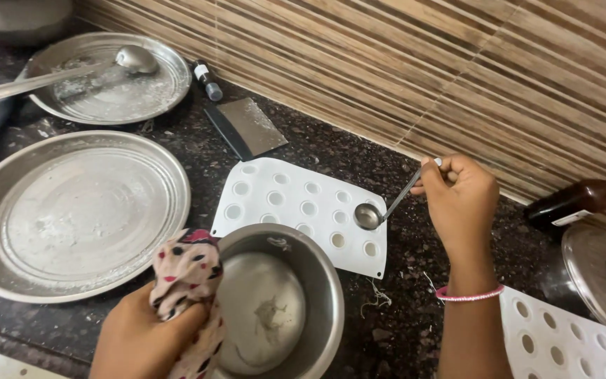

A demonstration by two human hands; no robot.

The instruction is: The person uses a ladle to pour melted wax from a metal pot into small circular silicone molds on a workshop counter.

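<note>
My right hand (pixel 459 200) grips the handle of a small steel ladle (pixel 368 216), whose bowl hovers over the right part of a white mould tray (pixel 275 182) with several round cavities. My left hand (pixel 138 337) clutches a spotted cloth (pixel 187 274) against the rim of a steel pot (pixel 327 281). A thin whitish liquid lies in the bottom of the pot. A pink bangle sits on my right wrist.
A big steel plate (pixel 78 210) lies at the left, another plate (pixel 113 77) with a large ladle (pixel 135 59) behind it. A metal scraper (pixel 247 126), a small bottle (pixel 208 81), a brown bottle (pixel 573 200), a second white mould (pixel 562 333) and a steel lid (pixel 601 274) rest on the dark counter.
</note>
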